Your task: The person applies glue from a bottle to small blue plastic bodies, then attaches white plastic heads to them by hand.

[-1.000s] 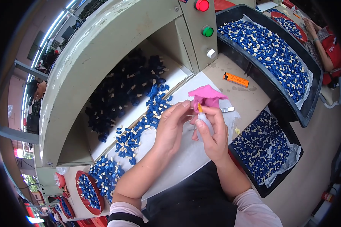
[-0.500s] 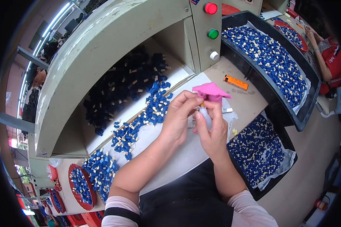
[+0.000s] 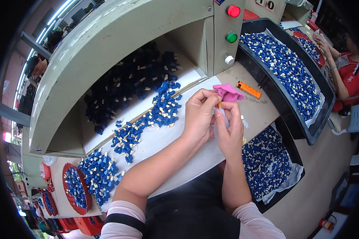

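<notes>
Both the left hand (image 3: 198,113) and the right hand (image 3: 230,123) meet in front of the chest, raised over a white paper sheet (image 3: 175,159) that covers the bench. The right hand curls around a small, translucent white plastic bottle (image 3: 227,113), gripped between thumb and fingers, with its narrow yellow tip (image 3: 220,105) pointing away from the body. The left thumb and forefinger are pinched together right beside that tip — whether on it or on some tiny piece, I cannot tell, since the fingers hide it. Just beyond the fingertips lies a crumpled pink cloth (image 3: 229,93), with a flat orange rectangular object (image 3: 248,90) near it. Loose blue pieces with cream ends (image 3: 162,106) spread to the left of the hands, before the grey-green arched metal housing (image 3: 119,36). The step in hand appears to be close work at the bottle's tip; the next move seems to call for a steady right grip, light pressure — and precise left fingertips.
</notes>
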`<act>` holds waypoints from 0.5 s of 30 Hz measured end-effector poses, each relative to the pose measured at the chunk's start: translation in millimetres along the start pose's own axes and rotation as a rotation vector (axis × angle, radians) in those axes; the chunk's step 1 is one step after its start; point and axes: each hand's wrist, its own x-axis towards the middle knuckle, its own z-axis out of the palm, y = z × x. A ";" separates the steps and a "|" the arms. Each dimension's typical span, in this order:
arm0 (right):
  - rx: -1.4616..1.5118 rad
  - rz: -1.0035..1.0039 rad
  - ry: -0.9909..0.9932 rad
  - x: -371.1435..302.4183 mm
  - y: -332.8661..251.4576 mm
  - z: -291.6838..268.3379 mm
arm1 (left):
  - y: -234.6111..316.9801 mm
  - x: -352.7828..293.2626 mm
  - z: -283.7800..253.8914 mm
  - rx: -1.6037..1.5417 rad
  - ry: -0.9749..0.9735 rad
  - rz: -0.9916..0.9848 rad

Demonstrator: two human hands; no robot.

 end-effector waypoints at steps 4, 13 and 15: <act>0.265 0.233 -0.072 -15.1 9.7 -4.2 | 16.4 31.0 -5.2 0.012 0.032 0.181; 0.556 0.308 -0.110 -19.9 11.2 -14.3 | 9.8 33.7 -17.7 0.305 -0.070 0.018; 0.581 0.323 -0.124 -18.5 13.7 -14.8 | 3.5 32.8 -21.4 0.310 -0.079 0.005</act>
